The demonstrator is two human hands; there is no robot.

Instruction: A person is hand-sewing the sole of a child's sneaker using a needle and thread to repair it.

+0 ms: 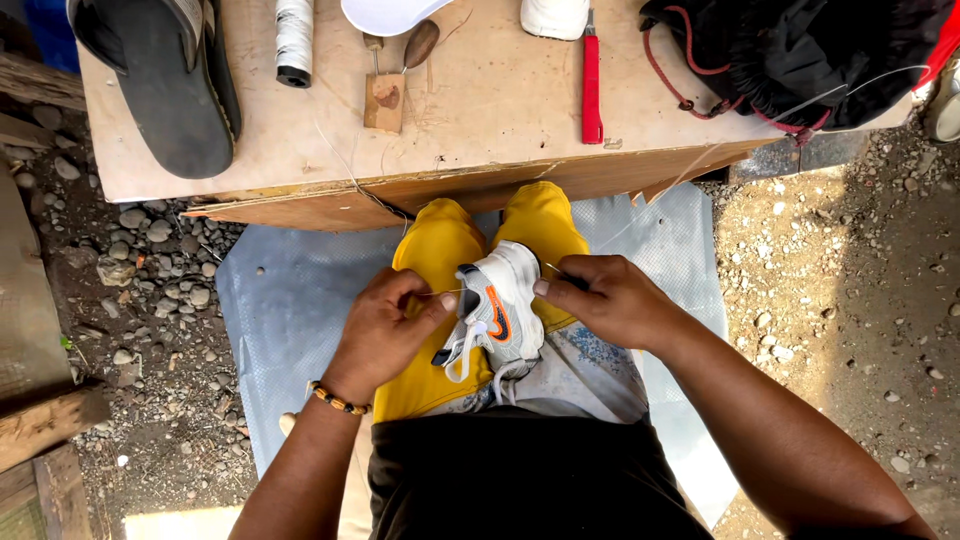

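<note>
A small white sneaker [500, 300] with an orange mark and grey trim rests on my lap, between yellow-clad knees. My left hand [385, 325] pinches a thin thread just left of the shoe's heel opening. My right hand [610, 298] grips a slim dark tool at the shoe's right side, fingers closed around it. A fine thread runs from the shoe up to the right, over the table edge.
A plywood table [480, 150] stands just beyond my knees, holding a black sandal [165, 70], a thread spool [294, 40], a wooden-handled awl [415, 45], a red cutter [592, 85] and a black bag [790, 50]. A grey mat [300, 300] covers gravel ground.
</note>
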